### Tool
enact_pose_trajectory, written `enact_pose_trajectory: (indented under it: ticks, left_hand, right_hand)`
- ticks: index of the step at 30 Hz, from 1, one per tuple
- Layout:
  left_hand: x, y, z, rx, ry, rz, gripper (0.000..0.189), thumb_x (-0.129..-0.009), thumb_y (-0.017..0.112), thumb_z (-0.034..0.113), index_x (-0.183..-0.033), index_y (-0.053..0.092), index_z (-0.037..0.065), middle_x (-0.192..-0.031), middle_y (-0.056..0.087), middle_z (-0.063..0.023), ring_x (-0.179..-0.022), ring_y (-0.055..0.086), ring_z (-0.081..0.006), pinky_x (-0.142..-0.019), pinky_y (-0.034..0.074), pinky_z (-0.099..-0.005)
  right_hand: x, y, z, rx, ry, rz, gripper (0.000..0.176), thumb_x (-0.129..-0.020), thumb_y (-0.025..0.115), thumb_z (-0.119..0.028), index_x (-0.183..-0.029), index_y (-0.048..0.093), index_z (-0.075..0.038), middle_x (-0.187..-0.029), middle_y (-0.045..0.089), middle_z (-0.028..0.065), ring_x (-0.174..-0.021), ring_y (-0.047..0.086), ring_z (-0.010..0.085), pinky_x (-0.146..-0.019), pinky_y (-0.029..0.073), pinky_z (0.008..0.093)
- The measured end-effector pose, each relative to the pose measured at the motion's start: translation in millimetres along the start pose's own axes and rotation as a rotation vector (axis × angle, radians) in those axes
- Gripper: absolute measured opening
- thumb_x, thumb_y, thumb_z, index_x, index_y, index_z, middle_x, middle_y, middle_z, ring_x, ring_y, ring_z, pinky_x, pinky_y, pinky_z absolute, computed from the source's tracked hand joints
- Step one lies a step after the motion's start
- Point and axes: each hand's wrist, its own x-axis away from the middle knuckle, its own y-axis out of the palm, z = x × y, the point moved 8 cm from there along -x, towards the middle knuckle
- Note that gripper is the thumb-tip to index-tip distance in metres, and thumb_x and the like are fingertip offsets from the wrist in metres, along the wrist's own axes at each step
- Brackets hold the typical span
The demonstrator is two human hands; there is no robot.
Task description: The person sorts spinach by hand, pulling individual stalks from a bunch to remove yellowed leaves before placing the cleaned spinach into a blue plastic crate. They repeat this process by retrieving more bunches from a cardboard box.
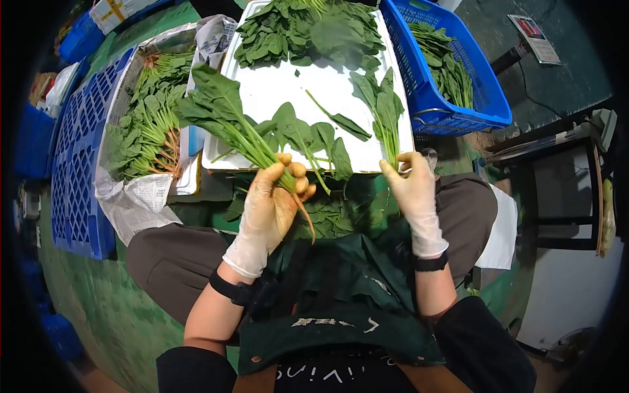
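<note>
My left hand point(272, 203), in a thin clear glove, grips a bunch of spinach point(226, 114) by the stems, leaves pointing up and left, pinkish roots trailing below the fist. My right hand point(413, 190), also gloved, pinches the lower end of a single spinach stalk point(386, 108) that lies across the white tray point(288, 82). Loose spinach leaves point(311, 137) rest on the tray's near edge between both hands. A heap of sorted spinach point(308, 29) covers the tray's far end. Trimmed leaves point(334, 216) lie on the green apron on my lap.
A blue basket point(452, 105) with spinach stands right of the tray. On the left, spinach with roots point(147, 124) lies on newspaper in a crate, beside a blue plastic crate point(75, 164). A scale point(536, 38) sits at upper right, a dark stool point(557, 190) on the right.
</note>
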Motion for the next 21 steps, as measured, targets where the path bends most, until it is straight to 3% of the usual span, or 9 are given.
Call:
enact_pose_trajectory:
  ticks: [4,6,7,8,10,11,14,17,21]
  left_hand:
    - [0,-7,-14,-0.121,-0.051,0.064,0.032,-0.087,0.052,0.012,-0.119,0.048,0.009,-0.063,0.041,0.0012,-0.059,0.042,-0.0112,-0.062,0.037,-0.0276]
    - [2,-9,-16,-0.169,-0.069,0.106,0.035,-0.087,0.054,0.011,-0.122,0.048,0.009,-0.057,0.033,0.0035,-0.051,0.035,-0.0080,-0.054,0.035,-0.0249]
    - [3,-13,-19,-0.211,-0.115,0.128,0.034,-0.088,0.054,0.011,-0.122,0.049,0.009,-0.056,0.032,0.0040,-0.048,0.033,-0.0071,-0.051,0.033,-0.0236]
    - [3,-16,-22,-0.252,-0.160,0.152,0.033,-0.088,0.054,0.011,-0.121,0.050,0.009,-0.054,0.031,0.0044,-0.046,0.031,-0.0061,-0.048,0.031,-0.0223]
    - [2,-16,-26,-0.228,-0.170,0.183,0.030,-0.090,0.054,0.015,-0.120,0.052,0.009,-0.055,0.033,0.0042,-0.046,0.031,-0.0054,-0.046,0.031,-0.0211]
    - [1,-15,-28,-0.281,-0.160,0.194,0.035,-0.090,0.056,0.018,-0.123,0.050,0.006,-0.059,0.039,0.0035,-0.049,0.034,-0.0051,-0.048,0.033,-0.0215]
    - [-1,-12,-30,-0.417,-0.078,0.135,0.050,-0.089,0.059,0.029,-0.127,0.045,0.000,-0.085,0.058,-0.0034,-0.057,0.043,-0.0052,-0.056,0.041,-0.0207]
    - [-1,-10,-32,-0.414,-0.032,0.143,0.055,-0.086,0.065,0.026,-0.127,0.044,-0.004,-0.090,0.060,-0.0032,-0.059,0.045,-0.0043,-0.054,0.040,-0.0180]
    - [-1,-8,-26,-0.508,-0.076,0.058,0.038,-0.088,0.062,0.022,-0.117,0.053,-0.001,-0.086,0.058,0.0005,-0.060,0.042,-0.0031,-0.055,0.037,-0.0178]
  right_hand:
    - [-13,25,45,0.214,0.176,-0.290,0.047,-0.068,0.076,-0.035,-0.091,0.058,0.002,-0.081,0.063,0.0185,-0.074,0.063,0.0299,-0.064,0.048,0.0361]
    - [-13,44,58,-0.085,0.299,-0.355,0.044,-0.068,0.077,-0.030,-0.092,0.059,0.003,-0.075,0.063,0.0164,-0.062,0.062,0.0229,-0.056,0.048,0.0332]
    - [-9,41,57,-0.252,0.386,-0.334,0.035,-0.075,0.074,-0.024,-0.092,0.060,0.003,-0.071,0.063,0.0113,-0.052,0.057,0.0132,-0.048,0.044,0.0268]
    - [-7,36,49,-0.257,0.380,-0.337,0.035,-0.075,0.074,-0.024,-0.092,0.060,0.003,-0.071,0.063,0.0113,-0.052,0.057,0.0132,-0.048,0.044,0.0268]
    - [2,35,26,-0.883,0.506,-0.336,0.025,-0.081,0.069,-0.017,-0.092,0.060,0.004,-0.073,0.062,0.0072,-0.052,0.053,0.0074,-0.046,0.040,0.0207]
    - [8,35,11,-1.002,0.527,-0.361,0.022,-0.084,0.066,-0.016,-0.093,0.060,0.004,-0.073,0.062,0.0059,-0.050,0.051,0.0074,-0.046,0.039,0.0191]
    - [26,29,-33,-1.025,0.460,-0.369,0.024,-0.082,0.067,-0.015,-0.095,0.060,0.005,-0.073,0.062,0.0065,-0.052,0.052,0.0071,-0.047,0.039,0.0184]
    - [53,41,-67,-0.930,0.373,-0.392,0.031,-0.081,0.070,-0.016,-0.102,0.060,0.004,-0.076,0.062,0.0045,-0.059,0.054,0.0060,-0.053,0.043,0.0187]
    - [60,46,-84,-0.682,0.096,-0.362,0.029,-0.082,0.068,-0.020,-0.099,0.063,0.004,-0.082,0.064,0.0079,-0.074,0.058,0.0092,-0.067,0.046,0.0231]
